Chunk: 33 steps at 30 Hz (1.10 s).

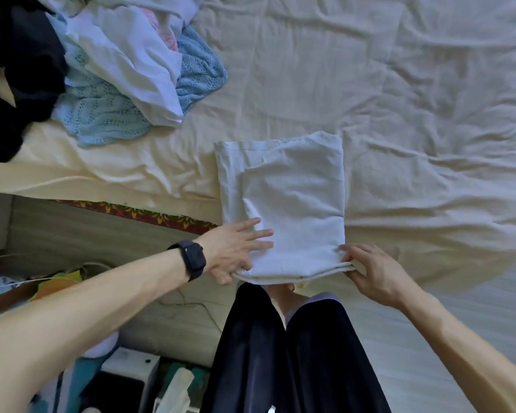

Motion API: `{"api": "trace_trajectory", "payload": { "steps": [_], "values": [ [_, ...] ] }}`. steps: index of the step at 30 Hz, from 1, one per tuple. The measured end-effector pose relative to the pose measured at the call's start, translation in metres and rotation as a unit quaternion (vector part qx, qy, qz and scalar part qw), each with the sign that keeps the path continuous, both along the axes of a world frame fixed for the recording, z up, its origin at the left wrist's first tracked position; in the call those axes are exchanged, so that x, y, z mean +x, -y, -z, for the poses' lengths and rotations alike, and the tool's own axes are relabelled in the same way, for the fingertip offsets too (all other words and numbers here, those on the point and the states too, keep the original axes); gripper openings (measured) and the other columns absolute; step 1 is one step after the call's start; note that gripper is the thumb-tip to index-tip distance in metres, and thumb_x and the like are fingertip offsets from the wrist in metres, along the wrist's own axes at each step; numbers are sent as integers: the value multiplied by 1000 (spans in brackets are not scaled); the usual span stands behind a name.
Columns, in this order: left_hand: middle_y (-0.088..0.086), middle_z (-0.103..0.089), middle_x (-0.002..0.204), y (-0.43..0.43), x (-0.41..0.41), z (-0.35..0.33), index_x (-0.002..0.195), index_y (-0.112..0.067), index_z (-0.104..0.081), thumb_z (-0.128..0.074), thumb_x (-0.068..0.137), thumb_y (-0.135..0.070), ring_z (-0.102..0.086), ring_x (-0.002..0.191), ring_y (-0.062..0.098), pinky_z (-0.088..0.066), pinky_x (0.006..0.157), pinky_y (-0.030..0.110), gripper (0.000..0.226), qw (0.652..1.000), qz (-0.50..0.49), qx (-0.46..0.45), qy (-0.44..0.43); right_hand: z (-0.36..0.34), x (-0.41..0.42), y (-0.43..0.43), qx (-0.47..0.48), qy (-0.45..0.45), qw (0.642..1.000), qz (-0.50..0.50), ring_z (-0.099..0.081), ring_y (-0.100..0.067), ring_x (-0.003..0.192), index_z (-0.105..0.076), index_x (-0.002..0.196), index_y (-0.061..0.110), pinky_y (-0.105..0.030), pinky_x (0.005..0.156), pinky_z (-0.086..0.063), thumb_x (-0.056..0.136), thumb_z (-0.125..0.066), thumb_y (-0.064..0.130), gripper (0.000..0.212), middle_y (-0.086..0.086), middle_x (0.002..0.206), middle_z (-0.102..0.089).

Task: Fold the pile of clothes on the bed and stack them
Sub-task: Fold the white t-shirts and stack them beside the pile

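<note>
Folded white garment [283,204], frame centre, on bed [429,84]. Left hand [233,251] clasps its lower-left corner; right hand [373,272] pinches lower-right corner.

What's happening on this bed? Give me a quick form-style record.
place: bed with a crumpled cream sheet
item in work: white cloth, folded to a rectangle, lying flat at the bed's near edge
left hand: fingers on top of the cloth's near left edge, thumb seemingly beneath it; watch on the wrist
right hand: pinches the cloth's near right corner
pile: far left on the bed, unfolded; white, light blue, pink and dark pieces
stage: one piece folded, pile still to do
</note>
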<state>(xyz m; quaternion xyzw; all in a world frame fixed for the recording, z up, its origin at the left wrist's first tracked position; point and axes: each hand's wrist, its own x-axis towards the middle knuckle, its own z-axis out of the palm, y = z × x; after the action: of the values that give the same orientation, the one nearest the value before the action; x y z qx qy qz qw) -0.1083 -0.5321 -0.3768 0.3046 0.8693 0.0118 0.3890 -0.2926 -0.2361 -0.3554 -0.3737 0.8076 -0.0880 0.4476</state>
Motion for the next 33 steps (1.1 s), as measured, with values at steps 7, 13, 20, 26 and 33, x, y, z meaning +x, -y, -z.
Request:
{"api": "trace_trajectory", "payload": {
  "steps": [7, 13, 20, 26, 33],
  "values": [
    [10, -17, 163, -24, 40, 35, 114, -29, -61, -54, 83, -42, -21, 146, 40, -16, 115, 57, 35, 987, -153, -49, 12, 31, 42, -36, -62, -128, 988, -67, -47, -38, 141, -68, 94, 6, -53, 107, -47, 82, -70, -3, 15, -16, 151, -51],
    [15, -22, 164, -53, 90, 44, 114, -16, -56, -56, 89, -40, -18, 153, 29, -6, 121, 56, 34, 972, -200, -64, -101, 56, 37, -44, -115, -234, 944, -204, -44, -34, 144, -70, 102, 4, -56, 114, -38, 74, -78, 14, 31, -16, 155, -47],
    [4, 12, 164, -48, 107, 96, 156, -32, -3, -47, 73, 22, -2, 154, 22, -1, 123, 52, 109, 945, -147, -103, -274, 119, -1, -49, -184, -366, 845, -345, -28, -32, 151, -49, 151, 13, -59, 121, -20, 75, -76, 24, 81, -16, 165, -27],
    [3, 33, 161, -43, 76, 140, 153, -32, 27, -53, 75, 27, 16, 151, 22, 4, 120, 53, 126, 955, -81, -116, -262, 143, 2, -40, -207, -383, 839, -327, -27, -29, 152, -49, 151, 28, -63, 116, -20, 77, -76, 20, 79, -14, 162, -32],
    [2, 11, 168, -38, 79, 120, 158, -36, 6, -61, 84, 9, -3, 152, 21, -5, 123, 55, 109, 948, -174, -34, -264, 97, 2, -13, -286, -207, 930, -101, -60, -26, 129, -75, 117, 18, -66, 107, -32, 105, -41, 41, 43, -3, 134, -67]
  ]
}}
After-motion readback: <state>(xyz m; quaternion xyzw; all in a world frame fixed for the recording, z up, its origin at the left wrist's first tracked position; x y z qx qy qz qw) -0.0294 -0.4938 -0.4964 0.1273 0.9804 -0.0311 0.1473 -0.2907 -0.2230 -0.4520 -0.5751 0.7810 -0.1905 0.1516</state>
